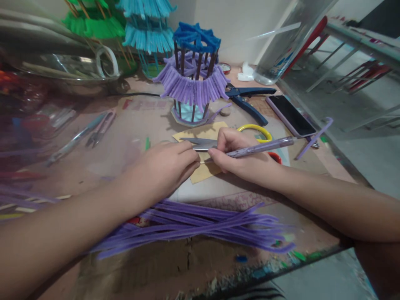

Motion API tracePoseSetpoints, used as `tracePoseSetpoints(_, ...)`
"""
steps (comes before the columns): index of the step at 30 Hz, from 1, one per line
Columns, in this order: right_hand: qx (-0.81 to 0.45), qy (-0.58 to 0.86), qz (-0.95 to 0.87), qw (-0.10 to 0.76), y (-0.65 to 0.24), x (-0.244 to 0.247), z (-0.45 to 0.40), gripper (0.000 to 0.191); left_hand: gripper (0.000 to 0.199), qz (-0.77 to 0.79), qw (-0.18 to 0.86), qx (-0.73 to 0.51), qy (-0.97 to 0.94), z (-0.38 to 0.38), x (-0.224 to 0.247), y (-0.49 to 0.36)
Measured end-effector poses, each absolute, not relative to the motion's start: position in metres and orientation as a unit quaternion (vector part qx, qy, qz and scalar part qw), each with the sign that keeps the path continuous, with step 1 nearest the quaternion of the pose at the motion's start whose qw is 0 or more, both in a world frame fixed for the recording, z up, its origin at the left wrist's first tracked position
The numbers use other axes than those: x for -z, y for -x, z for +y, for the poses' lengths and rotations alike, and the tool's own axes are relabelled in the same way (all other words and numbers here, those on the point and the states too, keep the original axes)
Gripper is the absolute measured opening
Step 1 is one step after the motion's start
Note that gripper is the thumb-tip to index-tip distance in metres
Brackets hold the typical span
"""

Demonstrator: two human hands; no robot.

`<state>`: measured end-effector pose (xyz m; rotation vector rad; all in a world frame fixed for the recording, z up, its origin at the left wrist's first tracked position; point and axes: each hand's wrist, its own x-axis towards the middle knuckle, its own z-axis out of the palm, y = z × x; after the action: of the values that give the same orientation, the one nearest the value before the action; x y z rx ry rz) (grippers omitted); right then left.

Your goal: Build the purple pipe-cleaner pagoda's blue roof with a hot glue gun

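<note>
My right hand [242,156] is closed around a pen [264,146] with a clear purplish barrel, its tip pointing left and down. Beside the tip, my left hand [165,164] has its fingers curled together on a thin pale stick [204,162], mostly hidden under them. Both hands are over a piece of yellow card [203,177]. Scissors [254,128] with yellow and red handles lie behind and partly under my right hand, blades pointing left. Purple pipe cleaners [200,227] are heaped in front of my hands.
Behind my hands stands a purple and blue pipe-cleaner lantern-like model [195,87]. Dark-handled pliers [250,108] and a phone [293,114] are at right. A pink-handled cutter [101,127] lies left, near a metal bowl [68,68]. Light-blue [150,37] and green [93,27] models stand behind.
</note>
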<state>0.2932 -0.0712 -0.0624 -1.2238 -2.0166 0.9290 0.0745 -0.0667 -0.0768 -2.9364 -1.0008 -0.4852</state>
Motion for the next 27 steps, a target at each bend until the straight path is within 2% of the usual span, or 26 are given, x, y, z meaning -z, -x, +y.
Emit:
tracePoseSetpoints(16, -0.345, 0.454, -0.765, 0.301, -0.2932, 0.0619, -0.0714, 0.026, 0.018, -0.332, -0.048, 0.164, 0.928, -0.0654, 0.0763, -0.0765)
tracePoseSetpoints(27, -0.343, 0.445, -0.766, 0.311, -0.2943, 0.0650, -0.0717, 0.025, 0.021, -0.322, 0.003, 0.171, 0.931, -0.0656, 0.0795, -0.0764)
